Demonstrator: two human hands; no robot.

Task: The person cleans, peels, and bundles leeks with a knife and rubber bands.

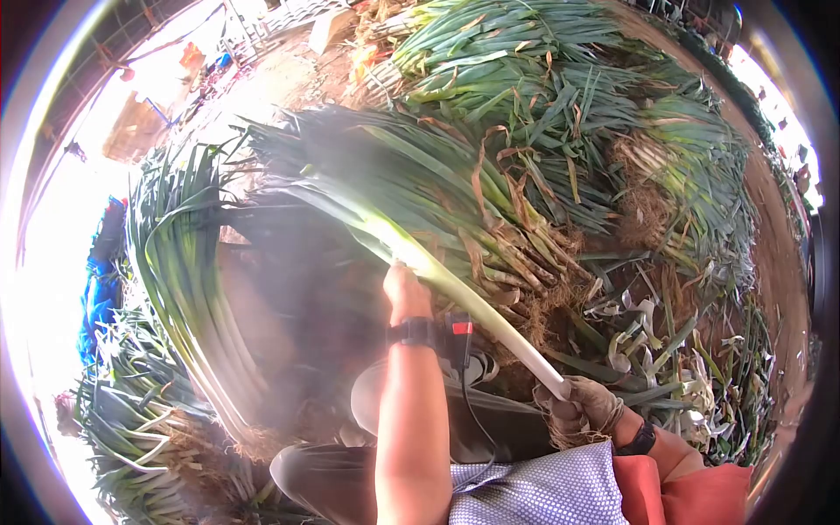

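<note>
A long leek (477, 306) slants across the middle of the view, its green leaves up to the left and its white end down to the right. My left hand (408, 291) is closed round the stalk just below the leaves. At the white root end, my gloved right hand (579, 409) grips the same leek. Its roots are mostly hidden by the glove. Just beyond the stalk lies a heap of untrimmed leeks (525, 254) with brown, dry outer leaves and roots. To my left rests a row of cleaner leeks (188, 306) with pale stems.
A big pile of leeks (534, 96) covers the ground ahead. Peeled scraps (661, 367) lie to the right. More rooted leeks (149, 446) sit at the lower left, near blue material (101, 297). A black cable (472, 411) runs down over my lap. Haze blurs the left middle.
</note>
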